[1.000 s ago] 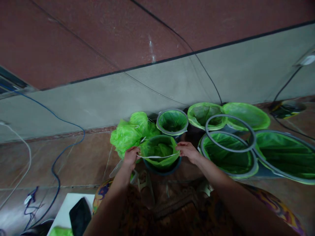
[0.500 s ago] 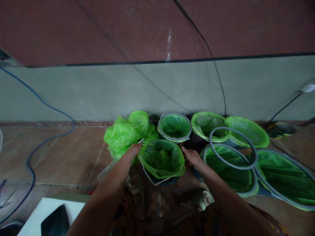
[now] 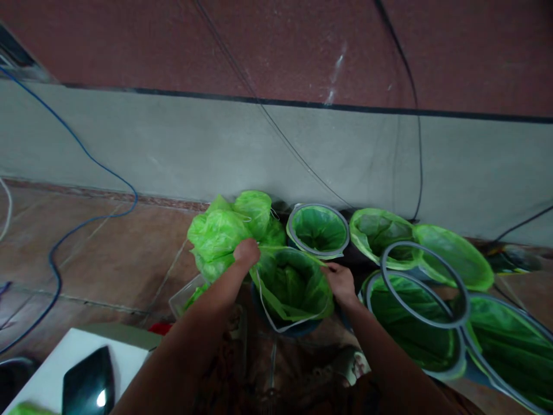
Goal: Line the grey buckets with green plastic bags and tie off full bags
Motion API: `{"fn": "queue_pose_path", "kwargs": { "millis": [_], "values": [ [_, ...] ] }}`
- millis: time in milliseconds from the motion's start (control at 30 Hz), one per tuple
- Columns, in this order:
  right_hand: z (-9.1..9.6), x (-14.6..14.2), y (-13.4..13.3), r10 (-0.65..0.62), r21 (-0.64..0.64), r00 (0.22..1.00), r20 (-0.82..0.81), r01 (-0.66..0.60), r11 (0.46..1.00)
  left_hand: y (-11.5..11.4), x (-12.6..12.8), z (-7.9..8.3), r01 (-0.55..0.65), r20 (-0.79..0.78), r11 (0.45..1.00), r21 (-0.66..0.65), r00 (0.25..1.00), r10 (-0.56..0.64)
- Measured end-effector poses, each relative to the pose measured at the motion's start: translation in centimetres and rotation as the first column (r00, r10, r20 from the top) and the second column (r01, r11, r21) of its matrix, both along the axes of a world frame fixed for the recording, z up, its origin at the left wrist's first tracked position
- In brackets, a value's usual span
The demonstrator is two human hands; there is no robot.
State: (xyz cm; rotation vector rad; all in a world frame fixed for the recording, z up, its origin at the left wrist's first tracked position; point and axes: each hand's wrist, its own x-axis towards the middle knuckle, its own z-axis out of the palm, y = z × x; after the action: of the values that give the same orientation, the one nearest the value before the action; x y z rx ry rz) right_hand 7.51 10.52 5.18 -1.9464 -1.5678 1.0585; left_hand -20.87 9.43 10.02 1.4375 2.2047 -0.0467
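Observation:
A green bin liner (image 3: 289, 276) lines a dark round bin (image 3: 294, 329) standing on the floor between my feet. Its far edge is stretched straight between my two hands. My left hand (image 3: 247, 253) is closed on the liner's edge at the left, beside a heap of filled green bags (image 3: 220, 227). At the right, my right hand (image 3: 341, 280) pinches the same edge. A whitish drawstring (image 3: 276, 328) droops across the near side of the bin. Crumpled green plastic shows inside the liner.
Behind stands a lined bin with a grey rim (image 3: 318, 230). Several more lined bins crowd the right, with a loose grey ring (image 3: 425, 285) lying over them. A clear tray (image 3: 184, 297) sits at the left. A white box (image 3: 125, 363) carries a black phone-like device (image 3: 88, 380). A blue cable (image 3: 64, 236) crosses the floor.
Both hands have closed on the liner's far edge and pulled it up taut; before, they were held beside the bin. The view has tilted and shifted slightly.

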Motion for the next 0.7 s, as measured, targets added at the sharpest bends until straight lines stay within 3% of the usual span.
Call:
{"fn": "queue_pose_path", "kwargs": {
  "millis": [167,300,433,567,700],
  "values": [
    [2.0,1.5,-0.3,-0.024,0.035,0.999,0.025,0.023,0.999,-0.9,-1.6,1.8,-0.079,-0.085,0.989,0.122,0.992,0.090],
    [1.9,4.4,-0.8,-0.090,-0.018,0.996,0.018,0.091,0.996,-2.1,-3.2,2.5,-0.104,-0.119,0.984,0.144,0.985,0.122],
    [1.4,5.8,-1.5,0.029,-0.041,0.997,0.068,-0.026,0.999,-2.3,-3.7,2.3,-0.062,-0.103,0.983,0.172,0.991,0.081],
    [1.3,4.9,-2.3,0.224,-0.080,0.938,0.264,-0.210,0.974,-2.5,-3.5,1.6,-0.167,0.110,0.977,0.134,0.982,0.153],
    [1.0,3.9,-3.1,0.285,-0.156,0.885,0.368,-0.243,0.957,-3.8,-3.3,0.9,-0.226,0.372,0.974,-0.021,0.903,0.217]
  ]
}}
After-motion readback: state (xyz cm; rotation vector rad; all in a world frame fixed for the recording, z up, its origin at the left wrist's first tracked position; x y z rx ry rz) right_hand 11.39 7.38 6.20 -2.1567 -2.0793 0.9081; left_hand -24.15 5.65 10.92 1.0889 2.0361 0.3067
